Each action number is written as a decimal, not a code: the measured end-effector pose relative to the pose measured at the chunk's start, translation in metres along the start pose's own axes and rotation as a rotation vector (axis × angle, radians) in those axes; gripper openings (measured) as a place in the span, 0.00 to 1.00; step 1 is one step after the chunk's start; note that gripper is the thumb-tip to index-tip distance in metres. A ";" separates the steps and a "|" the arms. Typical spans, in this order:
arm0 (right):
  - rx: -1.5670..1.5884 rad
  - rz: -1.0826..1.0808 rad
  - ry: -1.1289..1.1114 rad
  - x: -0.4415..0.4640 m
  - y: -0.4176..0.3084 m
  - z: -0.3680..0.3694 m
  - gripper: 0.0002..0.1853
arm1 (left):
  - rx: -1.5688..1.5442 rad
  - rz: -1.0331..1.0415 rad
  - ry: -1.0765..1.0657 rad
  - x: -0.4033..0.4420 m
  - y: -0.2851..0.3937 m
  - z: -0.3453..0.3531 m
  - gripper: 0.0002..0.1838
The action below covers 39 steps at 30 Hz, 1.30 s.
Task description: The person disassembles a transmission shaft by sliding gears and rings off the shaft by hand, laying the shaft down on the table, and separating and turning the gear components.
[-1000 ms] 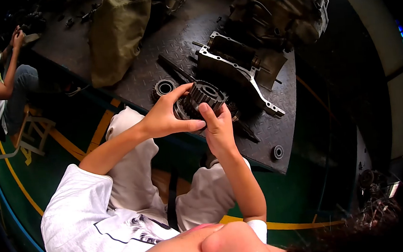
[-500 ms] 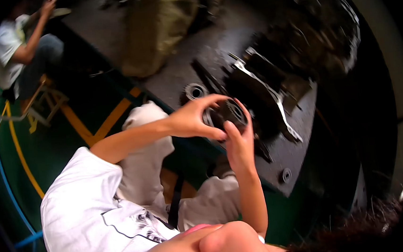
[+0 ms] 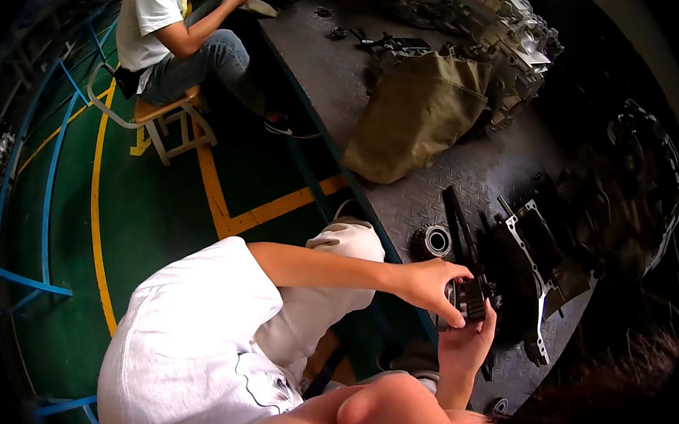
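Note:
A dark metal gear (image 3: pixel 472 300) with a toothed rim is held just above the near edge of the workbench. My left hand (image 3: pixel 432 288) grips it from the left, with its thumb below and fingers over the top. From below, my right hand (image 3: pixel 465 347) holds the same gear, its fingertips at the right side; part of this hand is hidden behind my face. Close beyond my hands lies a ring-shaped bearing or gear (image 3: pixel 436 242). Beside it rests a long dark shaft (image 3: pixel 458 222), and a flat-edged metal housing part (image 3: pixel 537 276) lies to the right.
An olive cloth bag (image 3: pixel 419 114) lies on the metal workbench (image 3: pixel 502 155). Behind it stands a silver gearbox casing (image 3: pixel 509 31), and a large dark casing (image 3: pixel 633 197) is at right. A small ring (image 3: pixel 498 407) sits near the corner. Another person (image 3: pixel 191 48) sits on a stool (image 3: pixel 168 106).
The camera view has swung, so the bench, bag and other person show more fully. My hands still hold the gear, which has turned from showing its end face to showing its toothed side.

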State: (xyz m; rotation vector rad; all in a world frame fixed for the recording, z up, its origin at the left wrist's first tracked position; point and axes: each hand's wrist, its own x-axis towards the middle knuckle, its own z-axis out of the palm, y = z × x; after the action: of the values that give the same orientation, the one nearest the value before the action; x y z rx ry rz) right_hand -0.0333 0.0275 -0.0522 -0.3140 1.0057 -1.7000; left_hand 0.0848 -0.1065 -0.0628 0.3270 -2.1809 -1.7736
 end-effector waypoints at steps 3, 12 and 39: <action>0.085 0.026 0.114 -0.004 0.005 -0.018 0.15 | 0.019 -0.019 -0.054 -0.001 0.002 0.003 0.41; 0.054 0.137 0.153 -0.015 -0.005 -0.049 0.18 | 0.073 -0.062 -0.173 -0.002 0.007 -0.001 0.49; -0.224 -0.276 0.020 -0.030 -0.001 -0.009 0.37 | -0.943 -0.581 -0.331 -0.036 -0.028 0.031 0.36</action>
State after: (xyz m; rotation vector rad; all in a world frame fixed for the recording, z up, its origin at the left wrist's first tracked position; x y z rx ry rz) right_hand -0.0283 0.0578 -0.0491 -0.6058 1.2146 -1.8397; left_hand 0.1060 -0.0708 -0.0995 0.4675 -1.1977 -3.1026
